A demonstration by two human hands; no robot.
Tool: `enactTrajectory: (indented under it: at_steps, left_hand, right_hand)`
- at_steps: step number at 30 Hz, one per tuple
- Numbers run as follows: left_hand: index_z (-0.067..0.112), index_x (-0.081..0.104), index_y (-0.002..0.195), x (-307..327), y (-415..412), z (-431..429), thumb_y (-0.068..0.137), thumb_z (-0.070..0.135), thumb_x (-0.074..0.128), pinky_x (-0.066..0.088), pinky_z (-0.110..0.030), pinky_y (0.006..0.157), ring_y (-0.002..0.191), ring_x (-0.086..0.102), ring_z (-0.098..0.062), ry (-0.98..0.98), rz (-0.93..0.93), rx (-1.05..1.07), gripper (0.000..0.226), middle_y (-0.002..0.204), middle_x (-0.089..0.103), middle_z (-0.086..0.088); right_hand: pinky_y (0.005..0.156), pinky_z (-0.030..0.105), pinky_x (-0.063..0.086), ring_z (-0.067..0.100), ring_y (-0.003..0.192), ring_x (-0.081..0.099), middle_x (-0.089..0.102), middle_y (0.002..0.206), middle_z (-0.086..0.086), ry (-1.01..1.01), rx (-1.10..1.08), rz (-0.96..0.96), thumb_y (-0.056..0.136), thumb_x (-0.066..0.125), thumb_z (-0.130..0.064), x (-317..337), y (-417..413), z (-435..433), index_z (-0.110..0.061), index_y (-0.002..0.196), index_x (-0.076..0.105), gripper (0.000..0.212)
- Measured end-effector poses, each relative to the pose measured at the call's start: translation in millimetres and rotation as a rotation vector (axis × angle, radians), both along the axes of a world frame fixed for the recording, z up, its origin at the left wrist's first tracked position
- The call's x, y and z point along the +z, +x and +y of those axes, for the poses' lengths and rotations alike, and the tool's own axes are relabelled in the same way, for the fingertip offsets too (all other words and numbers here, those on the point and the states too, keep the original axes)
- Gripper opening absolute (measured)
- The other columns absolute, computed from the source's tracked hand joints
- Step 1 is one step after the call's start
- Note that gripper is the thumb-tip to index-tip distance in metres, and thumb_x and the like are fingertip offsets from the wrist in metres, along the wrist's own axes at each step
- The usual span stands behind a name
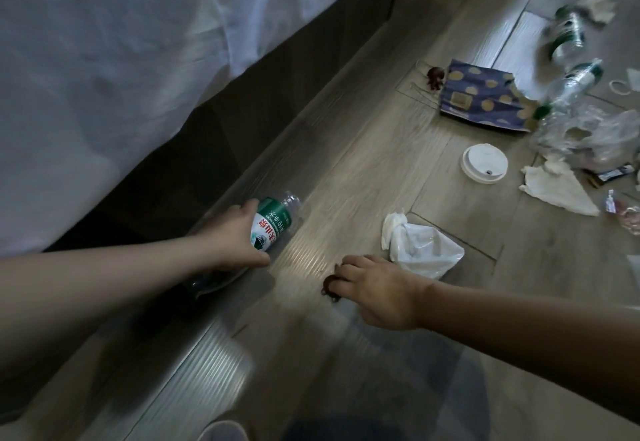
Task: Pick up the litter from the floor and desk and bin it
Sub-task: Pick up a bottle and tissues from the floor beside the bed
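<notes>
A clear plastic bottle [275, 224] with a green and white label lies on the wooden floor beside the bed base. My left hand [235, 236] grips it around the middle. My right hand [375, 290] is low on the floor, its fingertips pinching a small dark brown scrap [328, 287]. Just beyond that hand lies a crumpled white plastic bag with a tissue [420, 244].
A bed with white sheets [121, 59] fills the left. Further right lie a white cup lid [484, 163], a blue dotted paper bag [485, 97], a dark scrap [434, 76], crushed bottles [568, 33], clear plastic wrap [588, 132] and tissues [554, 187].
</notes>
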State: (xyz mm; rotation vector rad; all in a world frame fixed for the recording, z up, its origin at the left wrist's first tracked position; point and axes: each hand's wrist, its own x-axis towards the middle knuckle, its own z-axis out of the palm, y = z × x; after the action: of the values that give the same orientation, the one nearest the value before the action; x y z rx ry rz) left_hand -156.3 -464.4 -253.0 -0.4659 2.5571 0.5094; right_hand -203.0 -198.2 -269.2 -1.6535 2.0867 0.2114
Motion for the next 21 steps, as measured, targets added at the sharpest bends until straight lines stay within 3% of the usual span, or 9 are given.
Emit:
enactTrajectory:
  at_steps: [3, 5, 6, 9, 11, 14, 17, 21]
  left_hand:
    - [0.024, 0.019, 0.146, 0.4, -10.2, 19.0, 0.062, 0.038, 0.080, 0.047, -0.028, 0.073, 0.099, 0.052, -0.017, 0.060, 0.017, -0.020, 0.105, 0.124, 0.045, -0.003]
    - [0.023, 0.024, 0.143, 0.5, -17.4, 32.0, 0.061, 0.039, 0.080, 0.050, -0.032, 0.080, 0.101, 0.055, -0.020, 0.049, 0.039, -0.049, 0.101, 0.123, 0.048, -0.005]
    - [0.023, 0.027, 0.140, 0.9, -20.9, 39.5, 0.060, 0.040, 0.080, 0.051, -0.033, 0.083, 0.101, 0.056, -0.022, 0.038, 0.052, -0.070, 0.097, 0.122, 0.049, -0.006]
    - [0.025, 0.030, 0.137, 2.5, -31.1, 62.4, 0.058, 0.042, 0.079, 0.053, -0.035, 0.081, 0.097, 0.057, -0.021, 0.041, 0.074, -0.132, 0.095, 0.119, 0.050, -0.004]
    - [0.025, 0.031, 0.135, 3.8, -36.3, 76.6, 0.059, 0.042, 0.080, 0.052, -0.033, 0.077, 0.094, 0.056, -0.019, 0.064, 0.085, -0.155, 0.092, 0.115, 0.049, -0.001]
    - [0.022, 0.038, 0.126, 4.2, -43.1, 95.9, 0.060, 0.039, 0.079, 0.046, -0.028, 0.066, 0.087, 0.054, -0.017, 0.081, 0.113, -0.159, 0.080, 0.107, 0.050, 0.001]
    - [0.021, 0.040, 0.127, 6.8, -51.5, 115.6, 0.060, 0.039, 0.077, 0.044, -0.025, 0.060, 0.084, 0.055, -0.016, 0.121, 0.150, -0.146, 0.078, 0.100, 0.052, 0.002]
    - [0.026, 0.038, 0.126, 18.5, -68.3, 147.4, 0.057, 0.044, 0.076, 0.050, -0.027, 0.062, 0.079, 0.056, -0.010, 0.157, 0.206, -0.192, 0.081, 0.093, 0.052, 0.009]
  right_hand:
    - [0.108, 0.041, 0.027, 0.026, 0.129, 0.036, 0.043, 0.137, 0.004, -0.001, -0.078, 0.048, 0.090, 0.036, -0.034, 3.5, -6.6, 27.1, -0.020, 0.141, 0.038, 0.053]
    - [0.111, 0.042, 0.021, 0.027, 0.130, 0.035, 0.045, 0.137, 0.005, 0.017, -0.118, 0.067, 0.085, 0.009, -0.042, 5.4, -9.3, 41.1, -0.018, 0.138, 0.041, 0.066]
    - [0.113, 0.045, 0.018, 0.028, 0.133, 0.033, 0.044, 0.138, 0.006, 0.029, -0.130, 0.074, 0.083, 0.005, -0.042, 6.4, -9.8, 48.4, -0.017, 0.138, 0.041, 0.070]
    - [0.117, 0.052, 0.010, 0.026, 0.141, 0.022, 0.037, 0.146, 0.004, 0.038, -0.195, 0.077, 0.093, 0.033, -0.034, 7.7, -11.0, 72.4, -0.020, 0.144, 0.036, 0.052]
    - [0.118, 0.050, 0.010, 0.024, 0.142, 0.020, 0.034, 0.148, 0.002, 0.009, -0.236, 0.075, 0.093, 0.045, -0.035, 12.2, -12.0, 87.6, -0.023, 0.146, 0.033, 0.056]
    - [0.118, 0.040, 0.015, 0.024, 0.144, 0.020, 0.034, 0.149, 0.003, -0.135, -0.415, 0.051, 0.093, 0.049, -0.034, 22.5, -13.5, 113.4, -0.022, 0.145, 0.037, 0.055]
    - [0.111, 0.027, 0.025, 0.020, 0.137, 0.033, 0.039, 0.145, 0.003, -0.270, -0.725, 0.019, 0.090, 0.056, -0.033, 31.5, -16.2, 144.5, -0.020, 0.141, 0.042, 0.054]
    - [0.108, 0.030, 0.031, 0.022, 0.132, 0.038, 0.038, 0.146, 0.004, -0.189, -1.062, -0.014, 0.091, 0.058, -0.037, 34.0, -17.2, 189.7, -0.019, 0.145, 0.036, 0.061]
